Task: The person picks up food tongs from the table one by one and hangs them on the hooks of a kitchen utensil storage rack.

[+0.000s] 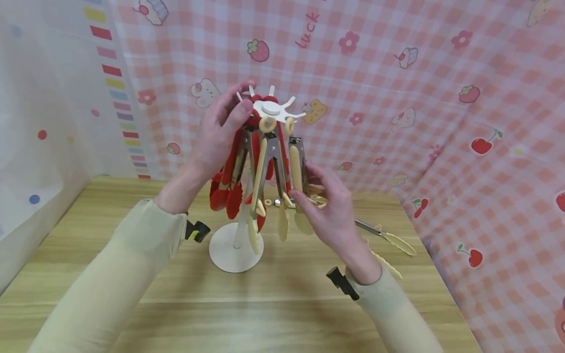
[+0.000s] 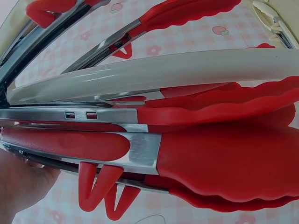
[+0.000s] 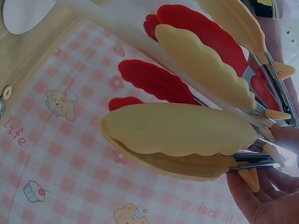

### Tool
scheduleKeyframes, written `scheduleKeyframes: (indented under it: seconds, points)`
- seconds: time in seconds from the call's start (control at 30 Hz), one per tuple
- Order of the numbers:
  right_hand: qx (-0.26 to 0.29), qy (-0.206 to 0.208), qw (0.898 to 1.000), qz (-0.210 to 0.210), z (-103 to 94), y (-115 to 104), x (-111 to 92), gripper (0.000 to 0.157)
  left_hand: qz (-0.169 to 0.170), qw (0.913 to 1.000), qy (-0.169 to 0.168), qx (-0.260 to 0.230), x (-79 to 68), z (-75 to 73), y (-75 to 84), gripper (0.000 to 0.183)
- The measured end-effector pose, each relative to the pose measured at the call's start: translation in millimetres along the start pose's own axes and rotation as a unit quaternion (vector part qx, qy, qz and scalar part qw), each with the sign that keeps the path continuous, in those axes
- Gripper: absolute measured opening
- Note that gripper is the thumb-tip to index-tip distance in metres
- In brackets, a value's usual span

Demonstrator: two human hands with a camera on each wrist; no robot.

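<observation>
A white rack (image 1: 270,109) with hooks around its top stands on a round base (image 1: 236,250). At its top left my left hand (image 1: 214,130) grips the hook rim, thumb lying over the end of a red tongs' handle. Several red tongs (image 1: 234,198) hang there; their red heads (image 2: 224,154) fill the left wrist view. Cream tongs (image 1: 261,171) hang at the front with arms spread. My right hand (image 1: 328,206) holds another pair of cream tongs (image 1: 295,169) by its arms, pull ring up beside a hook. Its scalloped head (image 3: 182,128) points away from the fingers.
Cream tongs (image 1: 399,242) lie on the wooden table (image 1: 309,314) at the right. Another cream head (image 1: 388,264) shows behind my right wrist. More tongs (image 1: 277,202) lie behind the rack, partly hidden. A pink checked cloth (image 1: 353,83) hangs behind and at the right.
</observation>
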State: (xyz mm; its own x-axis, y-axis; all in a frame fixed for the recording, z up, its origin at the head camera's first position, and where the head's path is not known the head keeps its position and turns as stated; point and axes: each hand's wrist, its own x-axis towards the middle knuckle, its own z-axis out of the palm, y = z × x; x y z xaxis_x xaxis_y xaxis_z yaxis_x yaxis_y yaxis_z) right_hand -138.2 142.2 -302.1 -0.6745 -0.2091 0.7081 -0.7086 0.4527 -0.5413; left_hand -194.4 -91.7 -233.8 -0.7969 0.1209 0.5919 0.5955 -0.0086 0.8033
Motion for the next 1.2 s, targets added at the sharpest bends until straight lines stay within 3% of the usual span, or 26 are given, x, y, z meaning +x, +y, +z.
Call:
scheduleKeyframes:
  seconds: [0.53,1.0,1.2]
  points:
    - [0.016,0.014,1.0,-0.004,12.9,1.1,-4.4,0.054,0.011,0.9998,-0.006,-0.017,0.7,-1.0,-4.0,0.063]
    - [0.007,0.022,0.999,0.022,22.5,-1.7,-8.0,0.053,0.021,0.9994,-0.005,-0.027,1.0,-0.1,-6.0,0.063]
    - [0.034,0.022,0.999,0.023,26.9,-0.7,-8.2,0.053,0.027,0.9994,-0.003,-0.02,1.4,1.1,-6.6,0.062]
